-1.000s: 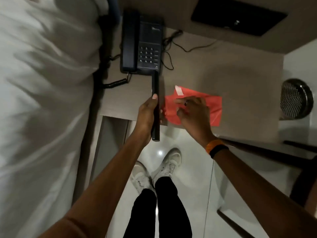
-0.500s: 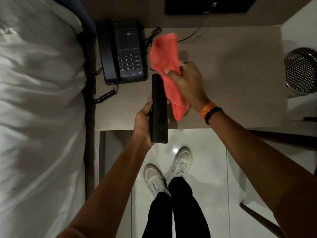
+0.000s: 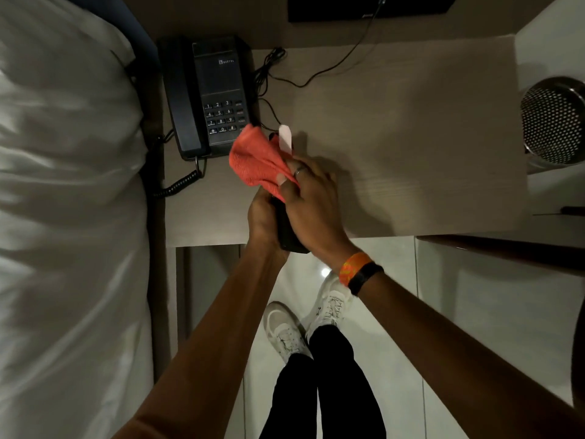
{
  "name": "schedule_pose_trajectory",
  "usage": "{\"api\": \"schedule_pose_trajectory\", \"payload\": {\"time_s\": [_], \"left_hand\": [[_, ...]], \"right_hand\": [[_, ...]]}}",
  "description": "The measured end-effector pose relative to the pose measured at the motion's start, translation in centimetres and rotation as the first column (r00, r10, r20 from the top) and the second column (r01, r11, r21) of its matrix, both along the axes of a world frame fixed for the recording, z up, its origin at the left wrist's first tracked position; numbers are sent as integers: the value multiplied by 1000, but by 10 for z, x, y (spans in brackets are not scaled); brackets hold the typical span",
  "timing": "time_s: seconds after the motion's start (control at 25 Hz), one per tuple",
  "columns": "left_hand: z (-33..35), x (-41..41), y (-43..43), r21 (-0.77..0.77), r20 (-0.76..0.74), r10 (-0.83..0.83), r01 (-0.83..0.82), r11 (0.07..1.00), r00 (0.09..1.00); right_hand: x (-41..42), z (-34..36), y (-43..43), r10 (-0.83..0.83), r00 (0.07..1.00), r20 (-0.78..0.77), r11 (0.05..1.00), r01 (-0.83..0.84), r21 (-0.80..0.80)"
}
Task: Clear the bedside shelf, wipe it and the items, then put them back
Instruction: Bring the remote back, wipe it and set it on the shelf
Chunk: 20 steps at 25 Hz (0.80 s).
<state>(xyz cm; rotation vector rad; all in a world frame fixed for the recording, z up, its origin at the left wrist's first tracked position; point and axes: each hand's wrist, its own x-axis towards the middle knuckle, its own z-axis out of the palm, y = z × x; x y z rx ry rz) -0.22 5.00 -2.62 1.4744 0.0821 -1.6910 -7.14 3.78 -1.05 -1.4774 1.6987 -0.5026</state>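
Gripping the black remote (image 3: 289, 239) in your left hand (image 3: 261, 217), you had your fingers curled round its lower half, so only the bottom end and a sliver near the top actually showed. It sat over the front edge of the bedside shelf (image 3: 411, 137), long side pointing away from you, bottom end poking out over the floor. Couldn't tell if the far end was touching the wood or not.

Your right hand (image 3: 311, 201) was closed on the red cloth (image 3: 256, 160), bunching it up and pressing it onto the upper part of the remote, with a ring (image 3: 297, 172) on one finger. The cloth's white tag (image 3: 285, 141) stuck out at the far end.

Just beyond the cloth, at the shelf's back-left corner, was the black phone (image 3: 209, 96), handset on the cradle, its coiled cord (image 3: 179, 185) hanging off the left edge. A thin cable (image 3: 332, 64) ran across the back of the shelf up to a dark panel (image 3: 348, 7) on the wall.

You had an orange band and a black one on your right wrist (image 3: 359, 272). White bedding (image 3: 63, 217) filled the left side, a perforated metal bin (image 3: 554, 122) sat off to the right, and your white sneakers (image 3: 285, 331) were down on the shiny tile.
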Motion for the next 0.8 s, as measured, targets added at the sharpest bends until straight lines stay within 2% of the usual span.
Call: {"api": "schedule_pose_trajectory", "payload": {"time_s": [0.2, 0.32, 0.4, 0.44, 0.48, 0.56, 0.6, 0.64, 0.68, 0.72, 0.76, 0.8], "left_hand": [[-7, 0, -6, -19, 65, -26, 27, 999, 998], [-5, 6, -14, -54, -35, -128, 126, 991, 991], [-1, 11, -23, -41, -165, -134, 129, 991, 977], [0, 13, -29, -19, -189, -128, 126, 992, 974], [-1, 13, -34, -6, -175, -144, 146, 989, 974], [-8, 13, -41, -28, -47, -146, 145, 989, 988], [-9, 13, -43, -61, -25, -133, 131, 989, 991], [-7, 13, -44, -88, -65, -136, 130, 988, 989], [-4, 13, -44, -94, -136, -145, 133, 987, 980], [-2, 13, -43, -89, -213, -143, 127, 988, 967], [-1, 12, -44, -86, -268, -128, 108, 990, 955], [-1, 9, -45, -94, -291, -108, 84, 992, 951]], "right_hand": [[-11, 20, 43, -97, 985, 140, 993, 86, 82], [-19, 28, 60, -154, 951, 268, 983, 121, 135], [-28, 34, 67, -167, 907, 388, 978, 101, 184], [-35, 39, 65, -222, 838, 499, 966, 118, 232], [-42, 44, 59, -329, 700, 634, 936, 154, 315], [-56, 53, 35, -491, 338, 803, 871, 196, 450], [-63, 54, 19, -477, 267, 838, 874, 241, 421], [-67, 51, -1, -443, 302, 844, 883, 311, 352], [-67, 46, -23, -426, 448, 786, 883, 394, 254], [-64, 40, -44, -414, 633, 654, 888, 438, 139], [-59, 33, -63, -375, 783, 496, 912, 407, 47], [-51, 24, -77, -275, 898, 344, 956, 292, 2]]}}
